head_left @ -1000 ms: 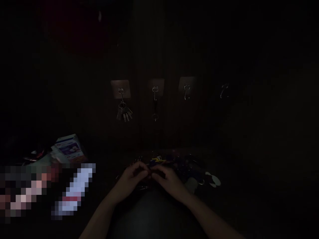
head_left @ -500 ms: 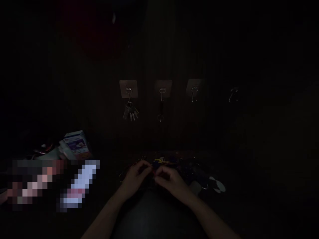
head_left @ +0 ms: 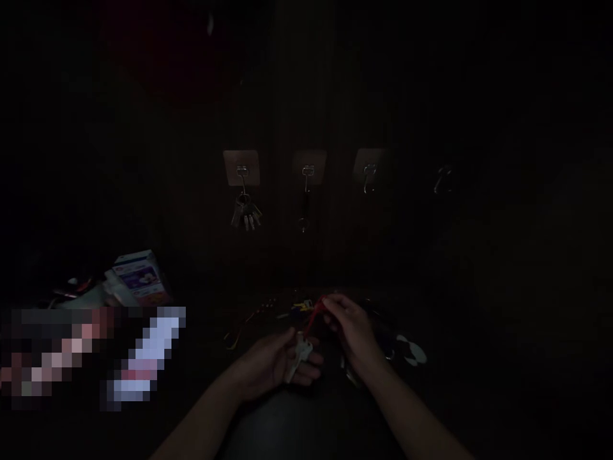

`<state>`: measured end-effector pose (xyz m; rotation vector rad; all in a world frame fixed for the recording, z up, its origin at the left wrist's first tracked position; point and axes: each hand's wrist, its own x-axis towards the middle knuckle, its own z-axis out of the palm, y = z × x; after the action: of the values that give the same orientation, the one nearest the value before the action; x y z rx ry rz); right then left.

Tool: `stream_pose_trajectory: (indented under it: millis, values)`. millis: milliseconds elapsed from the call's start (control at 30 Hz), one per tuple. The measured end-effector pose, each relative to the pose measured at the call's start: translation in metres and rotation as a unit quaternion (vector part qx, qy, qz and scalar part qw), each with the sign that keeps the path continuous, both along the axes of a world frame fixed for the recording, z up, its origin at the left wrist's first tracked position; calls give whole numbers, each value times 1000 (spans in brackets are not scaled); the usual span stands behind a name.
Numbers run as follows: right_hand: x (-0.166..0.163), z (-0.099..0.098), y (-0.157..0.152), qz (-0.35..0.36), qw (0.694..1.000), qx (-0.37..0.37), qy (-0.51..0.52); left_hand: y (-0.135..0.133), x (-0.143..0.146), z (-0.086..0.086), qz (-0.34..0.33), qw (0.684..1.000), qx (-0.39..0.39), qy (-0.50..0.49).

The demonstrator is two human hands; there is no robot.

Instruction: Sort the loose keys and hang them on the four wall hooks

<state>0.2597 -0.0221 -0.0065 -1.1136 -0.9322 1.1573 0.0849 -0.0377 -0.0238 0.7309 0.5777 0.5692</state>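
Note:
In the dim head view, my left hand (head_left: pixel 262 369) is turned palm up, with silvery keys (head_left: pixel 301 355) resting across its curled fingers. A red cord (head_left: pixel 314 315) runs from the keys up to my right hand (head_left: pixel 353 327). The right thumb and fingers pinch the upper end of that cord. Just beyond both hands lie yellow and blue small items (head_left: pixel 303 306), too dark to name exactly. A thin beaded strand (head_left: pixel 249 319) lies to the left of them.
On the dark wall, keys (head_left: pixel 246 214) hang from the leftmost hook (head_left: pixel 242 171). The second hook (head_left: pixel 308 171) bears a dark strap with a ring. Two more hooks are farther right. A purple and white box (head_left: pixel 141 278) stands at left; white oval pieces (head_left: pixel 416 352) lie at right.
My hands have moved apart. The left hand has turned palm up with the keys now visible on it, and the right has risen to the right, drawing the red cord out.

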Motion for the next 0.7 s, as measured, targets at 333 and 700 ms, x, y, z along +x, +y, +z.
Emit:
stream_pose_trajectory:
  millis: [333, 700]
  values:
    - [3, -5, 3, -14, 999, 1, 45, 1, -2, 9, 19, 999, -43, -18]
    - [4, -1, 4, -28, 995, 17, 94, -2, -3, 11, 66, 998, 10, -11]
